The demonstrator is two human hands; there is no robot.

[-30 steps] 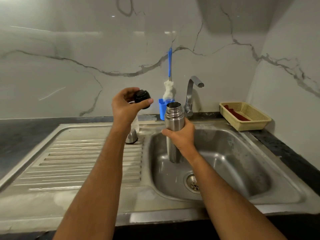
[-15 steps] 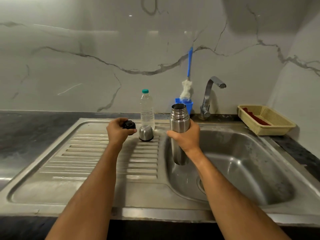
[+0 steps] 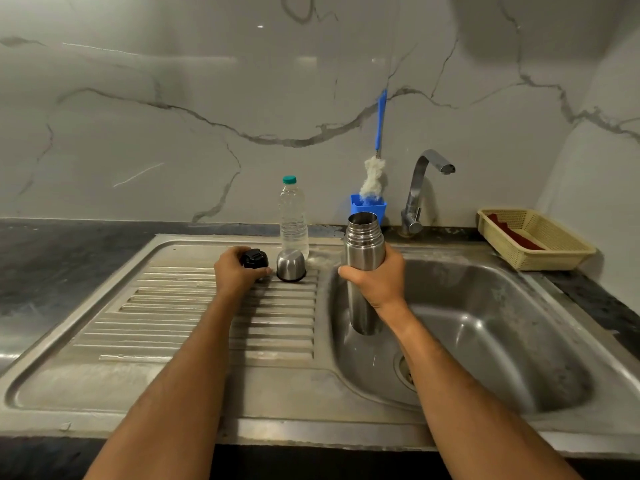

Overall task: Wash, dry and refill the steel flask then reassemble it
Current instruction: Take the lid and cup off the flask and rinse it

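Observation:
My right hand [image 3: 379, 282] grips the open steel flask [image 3: 364, 251] upright over the left side of the sink basin [image 3: 502, 327]; its mouth is uncovered. My left hand [image 3: 235, 273] holds the black stopper [image 3: 254, 259] down at the ridged drainboard [image 3: 194, 306]. Just right of the stopper stands the steel cup lid [image 3: 291, 265], upside down on the drainboard. A clear plastic water bottle [image 3: 293, 216] with a teal cap stands behind the cup lid.
A blue-handled bottle brush [image 3: 375, 168] stands in a blue holder [image 3: 369, 206] beside the tap [image 3: 420, 192]. A yellow basket [image 3: 536, 240] with a red cloth sits on the dark counter at the right. A marble wall runs behind.
My left hand has come down from chest height with the black stopper to the drainboard beside the cup lid. The flask stays held over the sink.

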